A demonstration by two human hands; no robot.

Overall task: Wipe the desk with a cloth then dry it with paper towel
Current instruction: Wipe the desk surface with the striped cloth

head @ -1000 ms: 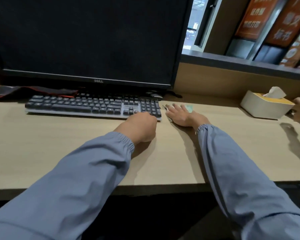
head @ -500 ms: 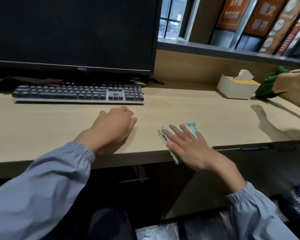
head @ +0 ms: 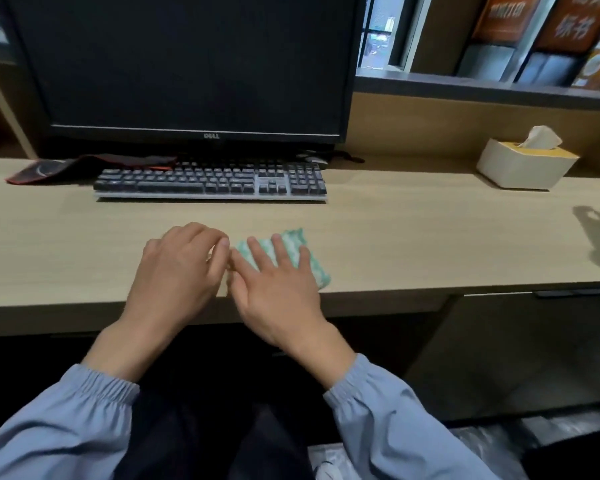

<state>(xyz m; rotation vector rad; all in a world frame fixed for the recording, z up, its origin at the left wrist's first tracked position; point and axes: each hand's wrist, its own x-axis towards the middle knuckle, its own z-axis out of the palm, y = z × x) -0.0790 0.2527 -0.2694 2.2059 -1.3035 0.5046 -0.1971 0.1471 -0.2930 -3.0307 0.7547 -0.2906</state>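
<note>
Right hand [head: 278,289], fingers spread flat, presses the green cloth [head: 314,263] onto the tabletop [head: 430,237] near its front edge. Left hand [head: 177,271] rests just beside it, loosely curled, gripping nothing visible. Behind lies the keyboard [head: 208,183]; the tissue box [head: 523,168] stands well apart at right rear. Judged stage: wiping under way, drying with paper not yet begun.

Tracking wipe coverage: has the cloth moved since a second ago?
Yes. The cloth has come from beside the keyboard's right end toward the desk's front edge, under the right hand.
</note>
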